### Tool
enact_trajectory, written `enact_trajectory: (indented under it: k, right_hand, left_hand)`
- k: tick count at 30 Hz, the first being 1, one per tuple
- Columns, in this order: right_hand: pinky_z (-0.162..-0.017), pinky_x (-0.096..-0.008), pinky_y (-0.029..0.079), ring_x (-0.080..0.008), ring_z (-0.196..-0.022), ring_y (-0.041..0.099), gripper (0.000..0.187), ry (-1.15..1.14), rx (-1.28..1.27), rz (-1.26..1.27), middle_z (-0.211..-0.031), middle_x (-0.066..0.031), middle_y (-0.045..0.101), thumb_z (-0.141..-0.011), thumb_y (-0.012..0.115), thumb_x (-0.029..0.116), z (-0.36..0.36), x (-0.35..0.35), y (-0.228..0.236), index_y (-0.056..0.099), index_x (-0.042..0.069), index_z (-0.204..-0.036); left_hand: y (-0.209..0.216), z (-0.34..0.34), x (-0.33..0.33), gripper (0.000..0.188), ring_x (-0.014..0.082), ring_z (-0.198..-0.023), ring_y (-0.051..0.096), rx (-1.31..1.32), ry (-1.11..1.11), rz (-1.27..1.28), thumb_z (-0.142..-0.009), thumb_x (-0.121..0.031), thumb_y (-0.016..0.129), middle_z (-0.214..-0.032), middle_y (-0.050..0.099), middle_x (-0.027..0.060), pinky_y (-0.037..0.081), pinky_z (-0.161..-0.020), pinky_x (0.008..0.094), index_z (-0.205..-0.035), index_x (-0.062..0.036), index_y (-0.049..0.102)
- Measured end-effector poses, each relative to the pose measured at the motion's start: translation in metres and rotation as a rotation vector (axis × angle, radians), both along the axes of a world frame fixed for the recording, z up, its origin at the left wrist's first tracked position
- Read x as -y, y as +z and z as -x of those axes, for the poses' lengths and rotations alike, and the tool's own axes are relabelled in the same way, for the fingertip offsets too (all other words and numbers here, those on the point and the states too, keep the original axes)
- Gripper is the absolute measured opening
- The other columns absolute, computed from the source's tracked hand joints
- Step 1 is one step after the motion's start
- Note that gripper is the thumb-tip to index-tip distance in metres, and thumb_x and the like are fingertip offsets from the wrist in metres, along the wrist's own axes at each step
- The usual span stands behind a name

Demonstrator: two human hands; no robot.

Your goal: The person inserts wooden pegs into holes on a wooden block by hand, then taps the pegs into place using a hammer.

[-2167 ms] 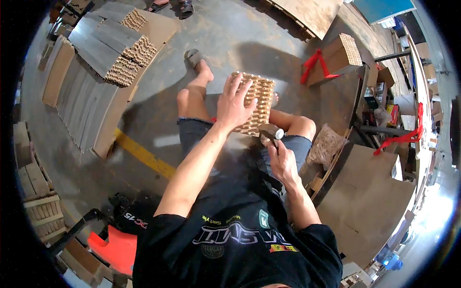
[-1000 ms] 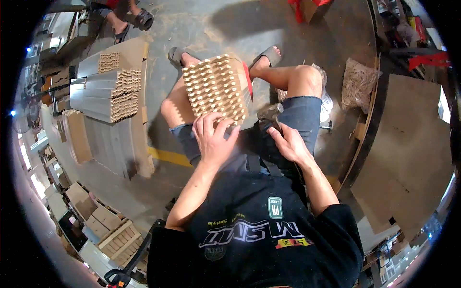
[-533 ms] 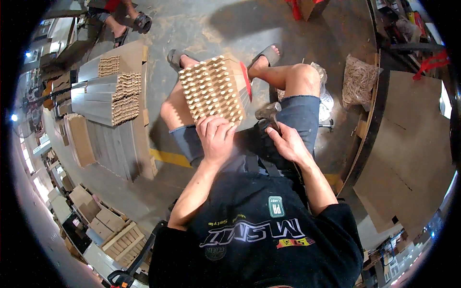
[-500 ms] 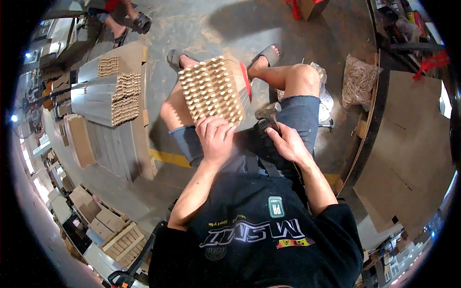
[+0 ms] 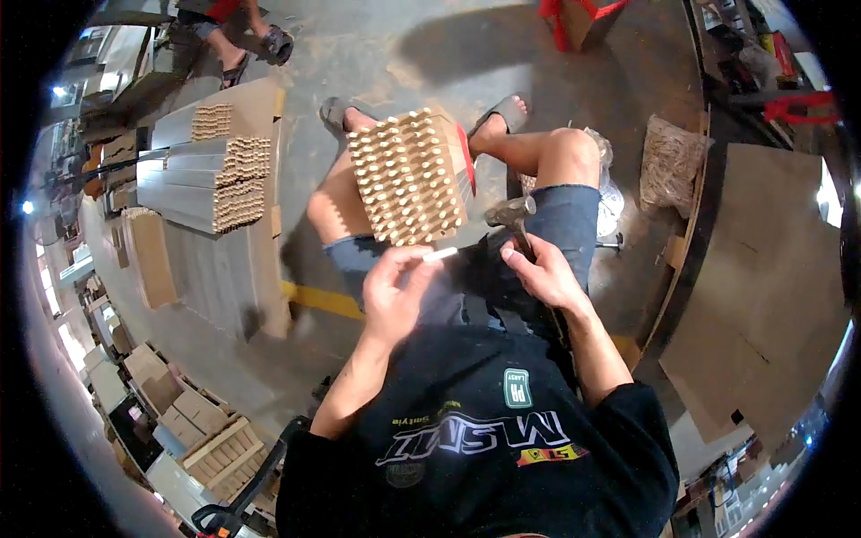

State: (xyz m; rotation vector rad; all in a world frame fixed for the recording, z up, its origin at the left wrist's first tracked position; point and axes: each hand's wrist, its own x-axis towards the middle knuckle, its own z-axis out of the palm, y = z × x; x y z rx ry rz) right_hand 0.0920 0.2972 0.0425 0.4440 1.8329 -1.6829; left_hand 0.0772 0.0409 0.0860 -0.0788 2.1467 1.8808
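Head camera view showed, at its far left, cardboard boxes point(image 5: 197, 412) near the wall side. Next to them, further up, there was a pile of long grey boards point(image 5: 179, 184), with many light pegs point(image 5: 240, 175) at its right end. Above this pile, the feet of another person point(image 5: 236, 70) were seen in dark sandals. A yellow line point(image 5: 325, 299) crossed the floor point(image 5: 350, 40).

The left hand point(image 5: 393, 287) was pinching one small white peg point(image 5: 439, 255) between thumb and fingers. Just above it, between the lower legs, was the brown block point(image 5: 408, 177), with rows of pegs standing out of its face and a red strip point(image 5: 467, 154) on its right side. I could not tell if the hand touched this block.

More to the right, the hammer point(image 5: 511, 212) had its handle gripped by the right hand point(image 5: 547, 272), its head pointing away from the body. Both hands were apart. Beyond the right knee lay a clear bag full of sticks point(image 5: 673, 160), then a large brown board point(image 5: 762, 287).
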Motion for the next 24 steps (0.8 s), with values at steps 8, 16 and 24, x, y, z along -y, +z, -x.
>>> enact_trajectory:
  k: [8, 16, 24]
  right_hand:
    - [-0.059, -0.0249, 0.041, -0.0064, -0.064, 0.046, 0.02, -0.088, -0.255, 0.093, -0.08, 0.0075, 0.053, -0.1, 0.067, 0.022, -0.013, 0.01, 0.021, 0.063, 0.005, -0.109]
    - [-0.086, -0.0392, 0.055, -0.0306, -0.094, 0.071, 0.06, 0.014, -0.129, -0.289, -0.1, -0.0227, 0.072, -0.083, 0.079, 0.037, -0.003, 0.028, 0.078, 0.061, -0.001, -0.124]
    - [-0.086, -0.042, 0.055, -0.035, -0.095, 0.071, 0.056, 0.032, -0.12, -0.31, -0.101, -0.0229, 0.072, -0.083, 0.077, 0.039, -0.001, 0.032, 0.068, 0.064, 0.0, -0.12]
  left_hand:
    - [0.006, -0.013, -0.015, 0.018, 0.0157, -0.09, 0.07, -0.027, -0.095, 0.062, -0.09, -0.004, 0.074, -0.097, 0.075, 0.0096, 0.054, -0.083, 0.0293, -0.107, -0.0018, 0.07]
    - [0.022, -0.018, -0.028, 0.015, 0.0113, -0.081, 0.069, -0.072, -0.152, 0.17, -0.09, -0.001, 0.075, -0.092, 0.076, 0.0078, 0.056, -0.075, 0.0271, -0.105, 0.0016, 0.071]
    - [0.011, -0.039, -0.012, 0.015, 0.0146, -0.093, 0.071, 0.135, -0.01, -0.153, -0.098, -0.004, 0.068, -0.103, 0.075, 0.012, 0.057, -0.087, 0.0284, -0.11, 0.0039, 0.066]
